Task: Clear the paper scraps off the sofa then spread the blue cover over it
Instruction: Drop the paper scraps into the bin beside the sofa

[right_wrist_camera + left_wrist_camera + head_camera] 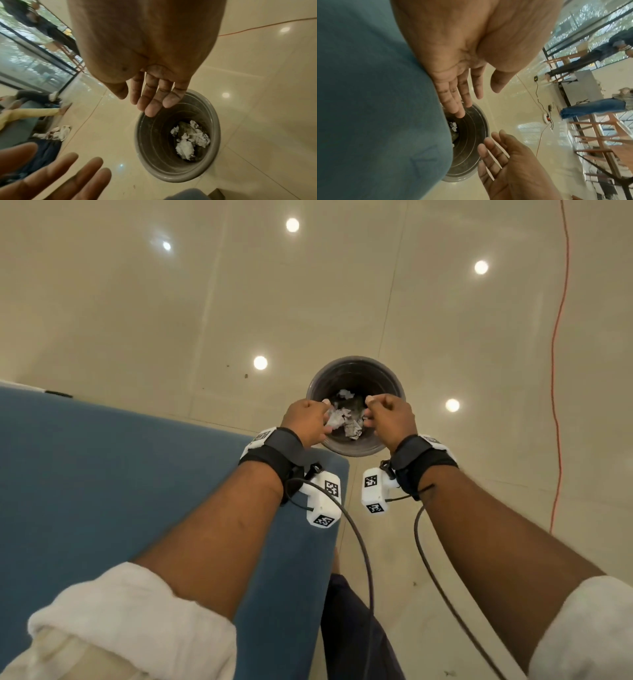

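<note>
Head view looks straight down on two hands above one bin (pixel 354 363). Over its mouth the left hand (pixel 306 422) and the right hand (pixel 391 419) hang side by side, apart from each other and from the rim. Both wrist views show each palm flat, with four fingers and a thumb straight and slightly spread, and nothing held in either.

The bin is round and grey with a smooth rim, and its inner wall is stepped in concentric rings. It stands on the floor (pixel 308 302) just beside the end of the sofa (pixel 102 474). At its bottom lie the scraps (pixel 187 140): several crumpled white wads, some with dark print, heaped too closely to count.

One sofa shows, a broad flat blue surface of matt cloth with a rounded corner. Whether that cloth is its own upholstery or something laid over it cannot be told.

The floor is glossy cream tile with thin joints, and five round light spots gleam on it. One thin orange cable (pixel 561 320) runs along it at the right. Each wrist wears one black strap (pixel 270 453) and one white boxy camera (pixel 323 499) with black-and-white square markers. A black cord (pixel 363 559) trails from each. Two rolled white sleeves (pixel 130 621) end at the forearms.
</note>
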Tool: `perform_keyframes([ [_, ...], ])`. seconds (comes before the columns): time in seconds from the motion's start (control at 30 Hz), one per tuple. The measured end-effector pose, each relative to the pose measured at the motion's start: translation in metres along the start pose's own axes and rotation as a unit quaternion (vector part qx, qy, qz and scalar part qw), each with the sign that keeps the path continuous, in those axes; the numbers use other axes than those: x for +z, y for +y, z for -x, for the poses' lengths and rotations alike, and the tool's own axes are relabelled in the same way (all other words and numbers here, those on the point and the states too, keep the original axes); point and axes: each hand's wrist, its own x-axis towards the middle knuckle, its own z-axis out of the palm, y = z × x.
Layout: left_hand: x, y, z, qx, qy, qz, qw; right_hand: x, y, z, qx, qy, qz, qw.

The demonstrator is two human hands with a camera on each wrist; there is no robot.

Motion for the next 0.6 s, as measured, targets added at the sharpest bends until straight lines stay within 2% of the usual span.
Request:
perform_keyframes([
  [0.17, -0.053, -0.005, 0.054, 0.067, 0.030, 0.036, 0.997, 0.022, -0.052, 0.049, -0.075, -0.034, 0.059, 0.995],
  [0.37, -0.156, -0.047, 0.130, 0.119, 0.115, 0.070, 0.984, 0.090, -0.106, 0.148, -0.186, -0.129, 0.149, 0.962],
  [0.5, -0.241, -0.098, 0.202, 0.143, 0.187, 0.123, 0.964, 0.170, -0.119, 0.236, -0.268, -0.217, 0.211, 0.915],
  [0.6, -0.306, -0.163, 0.276, 0.136, 0.258, 0.166, 0.942, 0.239, -0.108, 0.331, -0.320, -0.303, 0.288, 0.850],
])
